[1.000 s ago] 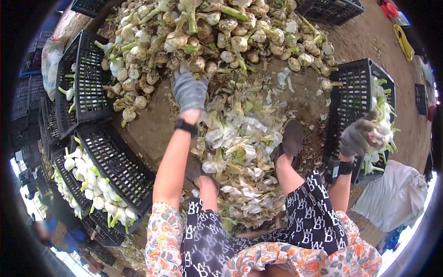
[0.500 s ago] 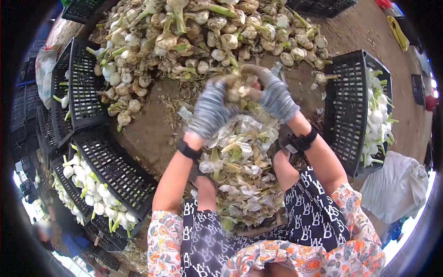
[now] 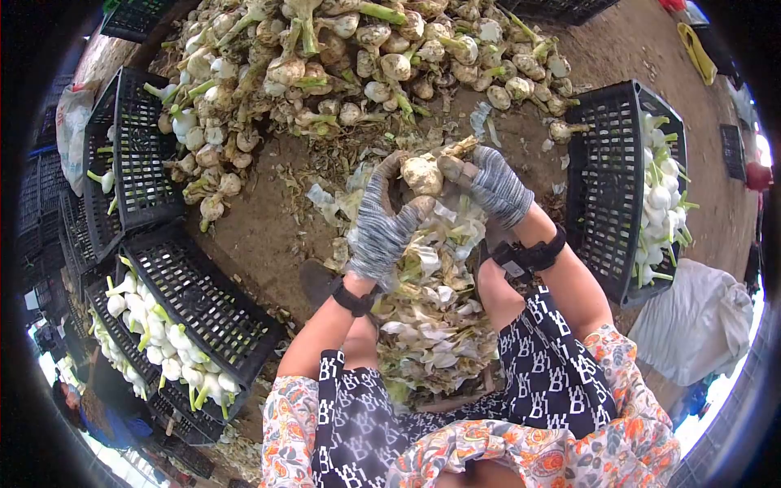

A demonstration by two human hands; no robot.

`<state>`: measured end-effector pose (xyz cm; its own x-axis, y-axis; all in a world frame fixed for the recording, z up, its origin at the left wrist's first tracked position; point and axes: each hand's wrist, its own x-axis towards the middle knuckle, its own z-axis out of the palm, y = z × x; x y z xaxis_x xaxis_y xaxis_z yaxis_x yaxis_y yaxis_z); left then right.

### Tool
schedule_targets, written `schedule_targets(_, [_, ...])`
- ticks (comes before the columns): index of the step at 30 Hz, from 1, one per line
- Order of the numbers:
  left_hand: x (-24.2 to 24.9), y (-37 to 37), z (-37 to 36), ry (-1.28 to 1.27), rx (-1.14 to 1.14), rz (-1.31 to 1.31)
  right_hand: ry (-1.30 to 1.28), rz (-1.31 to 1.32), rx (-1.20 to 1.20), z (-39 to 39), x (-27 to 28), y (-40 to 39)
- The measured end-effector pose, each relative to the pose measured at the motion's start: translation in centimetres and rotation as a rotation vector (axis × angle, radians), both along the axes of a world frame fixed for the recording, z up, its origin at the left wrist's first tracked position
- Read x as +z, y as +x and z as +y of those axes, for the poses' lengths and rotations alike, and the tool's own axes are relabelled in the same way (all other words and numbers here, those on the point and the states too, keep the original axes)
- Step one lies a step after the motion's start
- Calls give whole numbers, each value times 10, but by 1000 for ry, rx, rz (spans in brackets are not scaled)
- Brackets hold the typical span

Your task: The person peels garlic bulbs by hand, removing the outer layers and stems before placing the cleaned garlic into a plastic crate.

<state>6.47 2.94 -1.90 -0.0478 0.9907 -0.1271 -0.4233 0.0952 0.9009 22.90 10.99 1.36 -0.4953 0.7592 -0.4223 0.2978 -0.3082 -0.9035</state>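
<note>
Above a heap of peeled garlic skins [image 3: 431, 337], both gloved hands are on one dirty, yellowish garlic bulb [image 3: 423, 174]. My left hand [image 3: 382, 220], in a grey striped glove with soiled fingertips, curves around the bulb's left side, fingers above and thumb below. On the other side, my right hand [image 3: 495, 187], gloved alike, has its thumb against the bulb and closes on its short dry stem [image 3: 460, 147]. The right fingertips are partly hidden behind the stem. Beyond the hands lies a large pile of unpeeled garlic [image 3: 350, 65] with soil on it.
Black plastic crates [image 3: 203, 285] of white garlic stand at the left, and another crate [image 3: 604, 191] stands at the right. Behind the right crate rests a white sack [image 3: 691, 321]. A person [image 3: 106, 398] is at the lower left. Loose skins litter the dirt floor [image 3: 264, 211].
Both hands have come slightly lower and nearer me, and their blur has gone. The left hand has turned more open around the bulb, which now shows plainly between the hands.
</note>
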Motion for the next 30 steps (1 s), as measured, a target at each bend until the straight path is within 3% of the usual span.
schedule_targets(5, [7,-1,-1,-6,1,-51,-33,132,6,-1,0,6])
schedule_targets(11, [-2,-4,0,-469,-43,-501,-3,-18,-6,-12,10,2])
schedule_targets(16, [13,3,16,-819,242,-378,423,-18,76,-27,-4,-5])
schedule_targets(19, [14,-3,25,-888,96,-362,417,72,138,-33,7,-6])
schedule_targets(20, [20,-16,24,-886,-94,-302,44,122,123,-33,4,-4])
schedule_targets(23, [-7,-42,21,-573,-294,42,-129,162,-37,-31,13,-5])
schedule_targets(24, [-12,-22,17,-228,92,110,-131,153,-57,-31,8,-3])
schedule_targets(27, [37,-14,8,192,141,662,133,225,-257,-37,-7,-11])
schedule_targets(28, [44,-13,3,149,43,928,137,210,-190,-37,-1,-9])
schedule_targets(30, [34,-16,10,-43,-49,698,106,199,-127,-38,12,-9])
